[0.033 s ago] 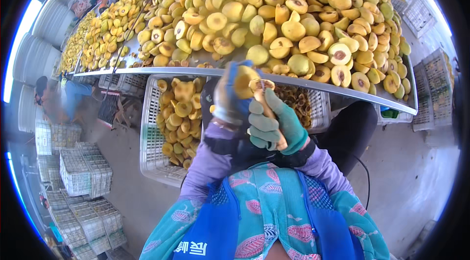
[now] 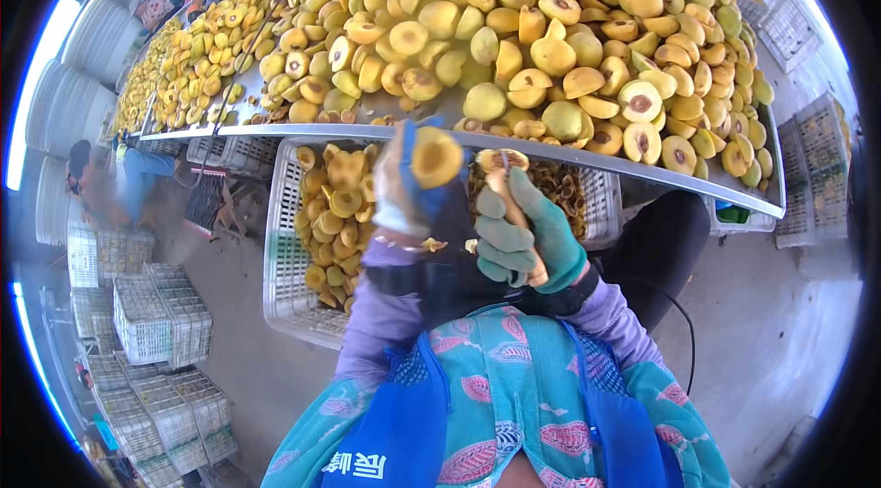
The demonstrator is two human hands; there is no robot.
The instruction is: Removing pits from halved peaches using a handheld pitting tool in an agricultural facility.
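Note:
My left hand (image 2: 396, 187), in a blue and white glove and blurred, is closed on a yellow peach half (image 2: 437, 159) with its hollowed cut face showing. Just to its right, my right hand (image 2: 530, 235), in a green and grey glove, grips a tool with a pale wooden handle (image 2: 500, 185). A brown, pulpy scrap (image 2: 502, 158) covers the tool's upper end, so its working tip is hidden. The peach half and the tool are apart. Two small yellow scraps show between my wrists, above my lap.
A metal-edged table (image 2: 679, 178) heaped with peach halves (image 2: 551, 56) spans the far side. Under its edge stand a white crate (image 2: 278, 291) of hollowed halves and another crate (image 2: 601, 213) of brown scraps. Stacked crates (image 2: 142, 327) stand left; people work at the far left.
My left hand has moved left and slightly down with the peach half, away from the tool's end. Small scraps now show in the gap. My right hand has shifted slightly right.

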